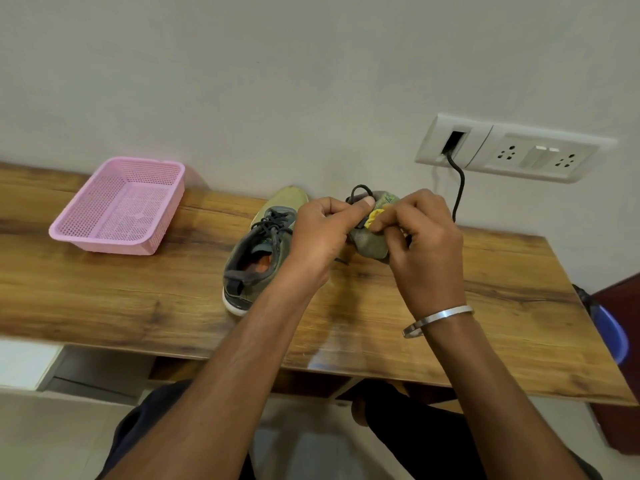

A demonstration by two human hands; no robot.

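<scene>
While hands [322,237] [426,244] pinch it, shoe [372,242] between them

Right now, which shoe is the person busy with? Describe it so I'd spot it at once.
On the wooden table, just below the wall socket panel, the left hand and right hand meet on a grey-green shoe. Unlike the other shoe lying untouched to its left, it is gripped by both, with a black lace loop standing up above the left thumb.

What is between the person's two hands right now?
In the head view, a grey-green shoe fills the gap: the right hand grips it, the left hand pinches its black lace.
</scene>
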